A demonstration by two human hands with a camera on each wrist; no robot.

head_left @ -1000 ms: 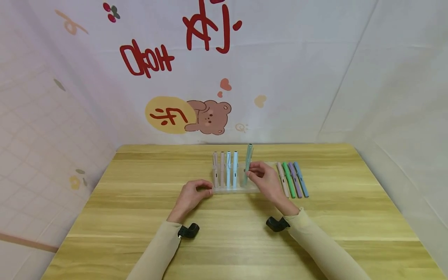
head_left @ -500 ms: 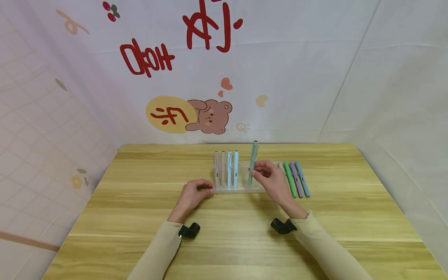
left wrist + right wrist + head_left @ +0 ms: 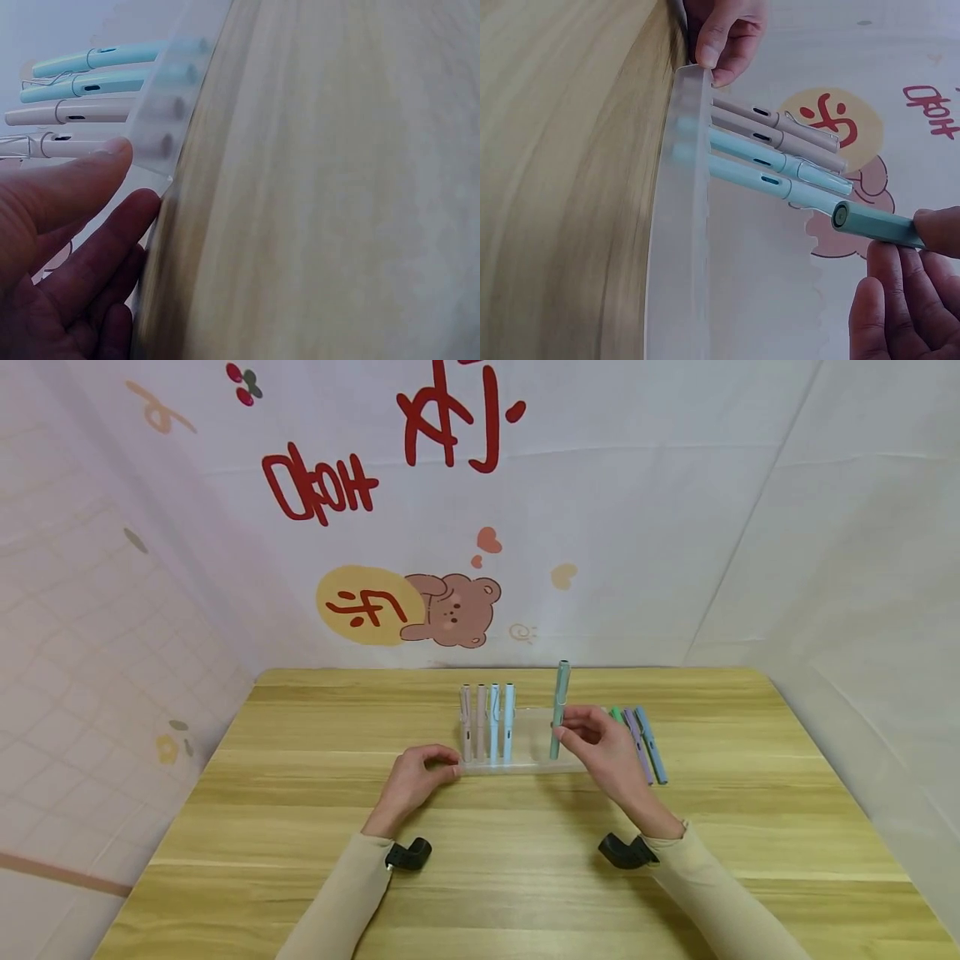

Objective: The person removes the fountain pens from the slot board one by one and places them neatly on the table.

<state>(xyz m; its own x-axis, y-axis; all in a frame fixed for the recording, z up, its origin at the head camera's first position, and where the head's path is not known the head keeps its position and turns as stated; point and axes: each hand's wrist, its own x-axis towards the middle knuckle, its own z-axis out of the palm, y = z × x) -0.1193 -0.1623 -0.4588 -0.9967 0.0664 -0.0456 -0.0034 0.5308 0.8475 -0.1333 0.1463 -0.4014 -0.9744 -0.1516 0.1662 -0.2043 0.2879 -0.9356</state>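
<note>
My right hand (image 3: pixel 611 760) pinches a grey-green fountain pen (image 3: pixel 561 693) between thumb and fingers. The pen is held nearly upright above the clear pen stand (image 3: pixel 536 769); in the right wrist view its lower end (image 3: pixel 841 216) is free of the stand. Two pinkish-beige pens (image 3: pixel 754 133) and two light blue pens (image 3: pixel 120 79) stand in a row in the stand's left part. At the left end, my left hand (image 3: pixel 415 781) holds the stand's corner, thumb (image 3: pixel 112 150) on it and fingers alongside.
Right of the stand, a purple pen (image 3: pixel 640 747) and a blue pen (image 3: pixel 651 745) lie on the wooden table (image 3: pixel 495 877). A green pen (image 3: pixel 617 715) beside them is mostly hidden by my right hand. A printed white cloth (image 3: pixel 637 510) rises behind the table.
My right hand has carried the grey-green pen rightward along the stand, and the pen has become more upright. The hand now covers more of the lying pens. My left hand has stayed at the stand's corner.
</note>
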